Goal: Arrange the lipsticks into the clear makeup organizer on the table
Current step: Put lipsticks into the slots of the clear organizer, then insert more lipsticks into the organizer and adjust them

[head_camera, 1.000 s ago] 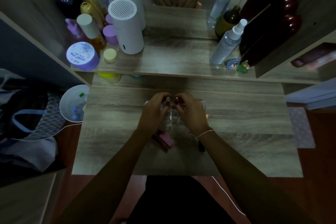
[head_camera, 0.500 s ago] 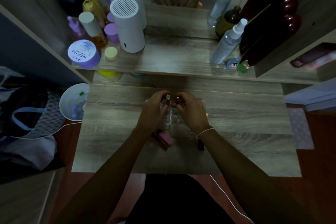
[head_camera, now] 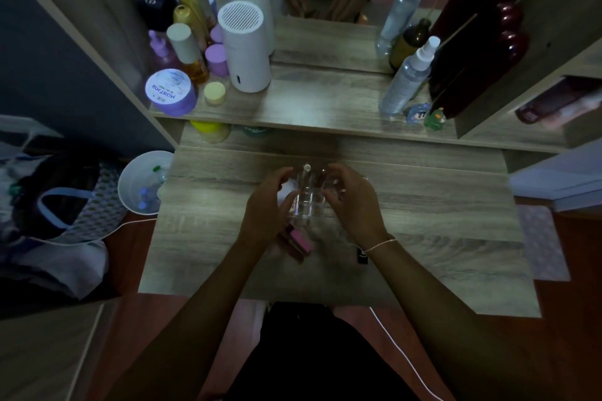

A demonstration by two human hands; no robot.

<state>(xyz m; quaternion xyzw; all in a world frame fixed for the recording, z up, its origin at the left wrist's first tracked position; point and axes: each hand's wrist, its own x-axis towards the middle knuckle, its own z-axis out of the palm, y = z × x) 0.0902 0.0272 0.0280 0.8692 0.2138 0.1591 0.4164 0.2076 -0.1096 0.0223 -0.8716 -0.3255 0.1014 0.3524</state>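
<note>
a: grip status, both hands?

b: left hand (head_camera: 265,208) is cupped against the left side of the clear makeup organizer (head_camera: 306,202), fingers curled and loosely spread; whether it pinches anything i cannot tell. right hand (head_camera: 353,202) mirrors it on the right side, fingers bent toward the organizer's top edge; contact with a lipstick cannot be confirmed in this dim light.

a: location of the task items?

b: the organizer stands on the wooden table (head_camera: 423,221), centre, between the two hands. one light-capped lipstick (head_camera: 306,172) stands upright in a rear compartment, and a darker one (head_camera: 322,171) shows just beside it. a pink lipstick (head_camera: 299,239) lies flat on the table just under the left wrist, with a darker tube against it. a small black item (head_camera: 362,257) lies near the right wrist; type unclear.

a: surroundings?

b: raised shelf behind carries a white cylindrical humidifier (head_camera: 244,45), a purple jar (head_camera: 171,91) and a clear spray bottle (head_camera: 408,78). a white bin (head_camera: 136,185) sits left of the table.
</note>
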